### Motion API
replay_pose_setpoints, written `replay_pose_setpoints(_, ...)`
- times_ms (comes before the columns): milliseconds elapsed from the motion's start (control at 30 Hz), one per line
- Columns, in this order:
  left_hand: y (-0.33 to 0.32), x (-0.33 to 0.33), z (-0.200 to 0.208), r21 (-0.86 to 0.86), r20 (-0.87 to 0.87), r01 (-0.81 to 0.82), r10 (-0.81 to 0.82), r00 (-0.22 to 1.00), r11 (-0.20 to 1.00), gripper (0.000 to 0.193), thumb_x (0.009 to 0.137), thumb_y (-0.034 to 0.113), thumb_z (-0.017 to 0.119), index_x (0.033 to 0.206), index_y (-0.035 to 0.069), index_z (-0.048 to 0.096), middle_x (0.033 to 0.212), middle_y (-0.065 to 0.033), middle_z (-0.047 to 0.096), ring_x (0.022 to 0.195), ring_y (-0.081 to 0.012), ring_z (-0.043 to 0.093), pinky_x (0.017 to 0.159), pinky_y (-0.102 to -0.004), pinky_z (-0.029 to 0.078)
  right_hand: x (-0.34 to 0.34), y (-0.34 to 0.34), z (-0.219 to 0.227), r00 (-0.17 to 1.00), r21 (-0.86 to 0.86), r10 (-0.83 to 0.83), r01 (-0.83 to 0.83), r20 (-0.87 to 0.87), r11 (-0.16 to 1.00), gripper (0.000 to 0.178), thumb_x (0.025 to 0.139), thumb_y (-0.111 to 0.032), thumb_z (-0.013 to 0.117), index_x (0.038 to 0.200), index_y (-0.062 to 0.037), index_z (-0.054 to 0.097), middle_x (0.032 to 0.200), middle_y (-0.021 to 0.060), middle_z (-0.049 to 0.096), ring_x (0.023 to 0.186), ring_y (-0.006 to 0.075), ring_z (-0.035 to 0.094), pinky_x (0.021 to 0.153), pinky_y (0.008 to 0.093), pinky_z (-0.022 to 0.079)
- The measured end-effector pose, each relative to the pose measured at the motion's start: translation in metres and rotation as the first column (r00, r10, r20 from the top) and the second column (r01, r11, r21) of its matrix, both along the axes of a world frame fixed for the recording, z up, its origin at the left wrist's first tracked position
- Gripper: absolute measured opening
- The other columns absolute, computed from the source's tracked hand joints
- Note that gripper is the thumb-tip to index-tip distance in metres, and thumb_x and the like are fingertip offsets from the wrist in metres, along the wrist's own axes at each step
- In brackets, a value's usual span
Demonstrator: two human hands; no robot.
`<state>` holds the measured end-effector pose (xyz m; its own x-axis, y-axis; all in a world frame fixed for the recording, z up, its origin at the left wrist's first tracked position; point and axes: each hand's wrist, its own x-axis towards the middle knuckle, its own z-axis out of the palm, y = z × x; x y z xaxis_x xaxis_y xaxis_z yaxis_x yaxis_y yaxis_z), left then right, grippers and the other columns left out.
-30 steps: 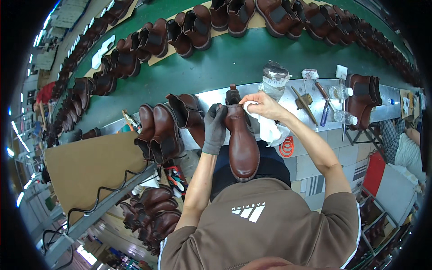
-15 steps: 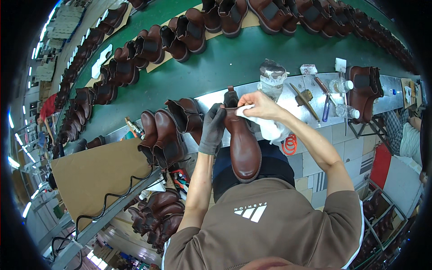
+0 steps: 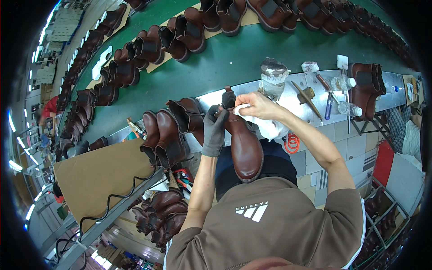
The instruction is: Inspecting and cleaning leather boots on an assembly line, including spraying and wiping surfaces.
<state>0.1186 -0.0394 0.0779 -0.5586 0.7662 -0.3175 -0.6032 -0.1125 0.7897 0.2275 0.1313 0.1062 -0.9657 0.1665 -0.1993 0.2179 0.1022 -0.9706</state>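
Note:
A brown leather ankle boot [image 3: 246,153] rests against my lap, its toe pointing toward me and its shaft at the metal table edge. My left hand [image 3: 214,132], in a dark grey glove, grips the boot's upper rim from the left. Bare and pinched, my right hand [image 3: 260,107] holds a white cloth [image 3: 271,129] against the top of the shaft. Most of the cloth hangs below that hand. Standing just left of my gloved hand, another brown boot [image 3: 185,114] has its dark elastic side showing.
Brown boots [image 3: 167,132] stand at the left by a cardboard sheet [image 3: 105,173]. Across the green belt [image 3: 216,63] run rows of boots. To the right lie a wrapped container [image 3: 273,81], a brush [image 3: 307,100], a blue-handled screwdriver [image 3: 328,108] and plastic bottles [image 3: 344,83].
My right hand has shifted slightly left with the cloth along the boot's rim. The left hand's fingers have moved a little on the rim. The whole view is slightly shifted.

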Motion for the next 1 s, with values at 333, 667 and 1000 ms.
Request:
replay_pose_setpoints(333,0.002,0.000,0.005,0.007,0.060,-0.020,0.019,0.998,1.000,0.009,0.084,0.004,0.060,0.092,0.004,0.056,0.085,0.0003,0.057,0.076,-0.0059,0.054,0.069,-0.0183,0.043,0.000,-0.007,-0.017,0.984,-0.217,-0.165,0.177,0.071,0.960,0.020,0.082,-0.017,0.053,0.086,0.0003,0.061,0.056,0.0055,0.052,0.057,0.0104,0.048,0.053,0.0316,0.040)
replay_pose_setpoints(667,0.007,0.004,0.012,-0.023,-0.011,0.019,-0.019,1.000,1.000,0.007,0.084,0.005,0.060,0.089,0.005,0.056,0.080,0.0033,0.052,0.073,-0.0034,0.048,0.066,-0.0166,0.040,-0.002,-0.019,0.001,0.968,0.329,-0.230,0.250,-0.099,0.911,0.017,0.081,-0.015,0.056,0.087,0.0005,0.059,0.060,0.0151,0.052,0.052,0.0227,0.048,0.056,0.0300,0.043)
replay_pose_setpoints(1000,0.007,0.001,0.015,-0.038,-0.011,-0.006,0.006,1.000,0.999,0.008,0.083,0.005,0.062,0.089,0.005,0.056,0.081,0.0032,0.054,0.074,-0.0045,0.050,0.067,-0.0178,0.041,0.002,0.000,0.002,0.995,0.015,-0.086,0.085,0.054,0.996,0.025,0.075,-0.021,0.057,0.082,0.0019,0.063,0.066,0.0075,0.060,0.062,0.0146,0.054,0.061,0.0310,0.044)
